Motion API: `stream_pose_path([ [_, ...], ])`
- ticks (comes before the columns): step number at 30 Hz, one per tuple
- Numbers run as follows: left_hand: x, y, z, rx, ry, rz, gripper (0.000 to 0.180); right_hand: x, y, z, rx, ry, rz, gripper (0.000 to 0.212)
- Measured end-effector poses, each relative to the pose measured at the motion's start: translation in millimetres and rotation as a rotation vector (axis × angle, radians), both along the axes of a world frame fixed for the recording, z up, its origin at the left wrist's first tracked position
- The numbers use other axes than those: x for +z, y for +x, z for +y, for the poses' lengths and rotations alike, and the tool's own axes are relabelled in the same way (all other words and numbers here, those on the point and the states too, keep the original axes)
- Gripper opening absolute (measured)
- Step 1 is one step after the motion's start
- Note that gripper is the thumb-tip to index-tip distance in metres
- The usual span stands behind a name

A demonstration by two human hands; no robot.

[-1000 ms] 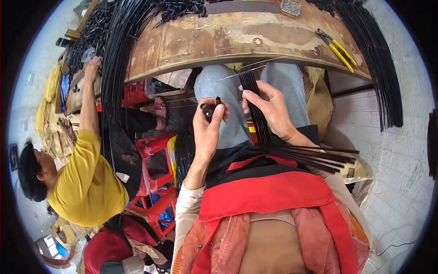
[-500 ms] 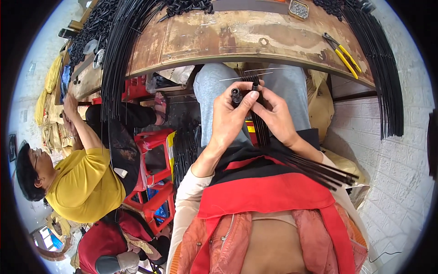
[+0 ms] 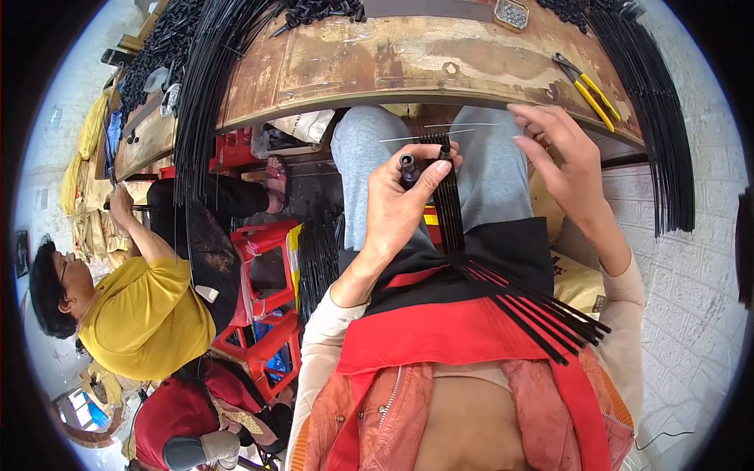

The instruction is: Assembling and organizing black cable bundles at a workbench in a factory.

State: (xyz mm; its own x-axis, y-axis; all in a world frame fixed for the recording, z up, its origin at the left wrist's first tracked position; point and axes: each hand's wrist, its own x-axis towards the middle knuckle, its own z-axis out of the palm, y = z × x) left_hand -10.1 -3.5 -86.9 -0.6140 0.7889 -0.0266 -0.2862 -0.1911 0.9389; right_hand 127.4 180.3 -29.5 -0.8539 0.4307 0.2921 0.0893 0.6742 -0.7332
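Observation:
My left hand is closed around a black tubular fitting, hollow end upward. A second small black tube stands up between its thumb and fingers, at the top of a flat row of thin black rods. These rods run down over my apron and fan out to the lower right. Thin metal wires cross beyond the fingers, above my knees. Off to the right, my right hand is raised empty near the table edge, its fingers apart.
On the worn wooden table lie yellow-handled pliers and a small box of metal bits. Long black rods hang over its edge at left and right. A co-worker in yellow sits left, beside red stools.
My right hand has let go of the black pieces and swung up to the right, opening. The left hand keeps its hold. The rods' lower ends have dropped somewhat.

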Motion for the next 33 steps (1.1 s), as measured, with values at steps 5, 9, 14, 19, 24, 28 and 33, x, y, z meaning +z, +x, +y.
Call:
stream_pose_path([
  [5,1.7,1.9,-1.9,-0.007,0.002,0.03,0.015,-7.1,-4.3,6.0,0.065,0.356,0.1,0.029],
  [9,1.6,1.6,-2.2,-0.003,-0.005,0.043,0.015,-3.6,-4.6,8.2,0.085,0.381,0.074,0.031],
  [14,0.0,2.0,-2.1,-0.016,-0.003,0.041,0.015,1.3,-7.0,11.9,0.149,0.643,0.116,0.031],
  [19,2.9,3.2,-2.4,-0.019,-0.005,0.033,0.015,2.5,-8.9,11.3,0.187,0.668,0.128,0.035],
  [24,4.4,2.8,-2.6,-0.016,-0.001,0.061,0.016,3.8,-8.7,7.5,0.205,0.683,0.143,0.035],
  [28,4.4,4.9,-0.5,-0.028,0.014,0.021,0.016,1.8,-15.5,3.5,0.245,0.658,0.166,0.034],
  [33,0.7,6.0,1.0,-0.014,0.027,0.021,0.015,-4.7,-16.6,6.6,0.199,0.53,0.254,0.032],
])
